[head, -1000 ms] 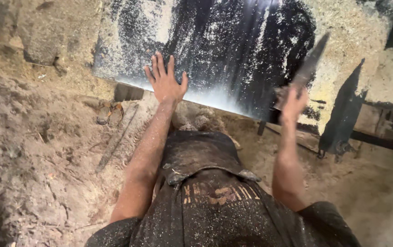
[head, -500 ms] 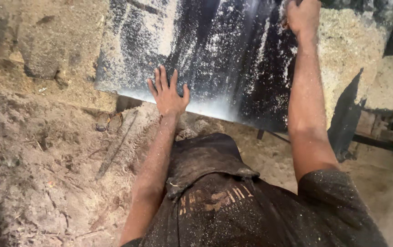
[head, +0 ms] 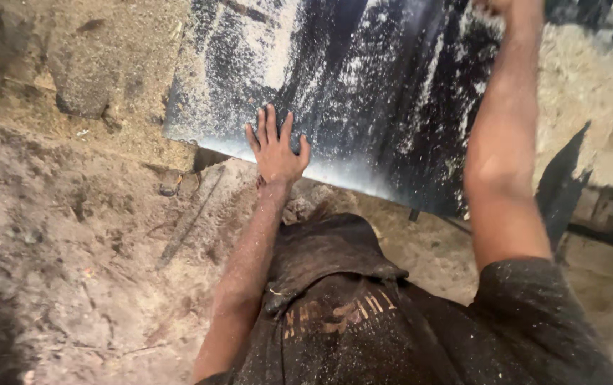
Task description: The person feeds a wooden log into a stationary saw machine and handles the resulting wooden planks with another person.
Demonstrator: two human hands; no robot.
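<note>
A person looks down at their own two arms over a dusty workshop floor. The left hand (head: 276,148) lies flat on a large dark panel (head: 363,93), fingers fully spread, palm pressed to the lower edge; it grips nothing. It has stayed there for the past second.

The right hand (head: 506,7) has changed. A second ago it was low, beside the panel's right edge, holding a thin dark blade-like tool. It has since swung up to the top of the panel and is now mostly cut off by the frame, so its fingers and the tool cannot be made out. The raised arm suggests a stroke of work across the upper panel, with the left hand bracing.

The panel leans at a tilt, streaked with pale dust (thickest along the left and lower edge). Under it the floor (head: 71,249) is deep in sawdust and debris, with a small ring-shaped bit (head: 171,187) half buried near the panel's lower left corner. Rough, crumbling wall (head: 584,78) shows to the right. The person's dark shirt (head: 363,321) is speckled with dust.
</note>
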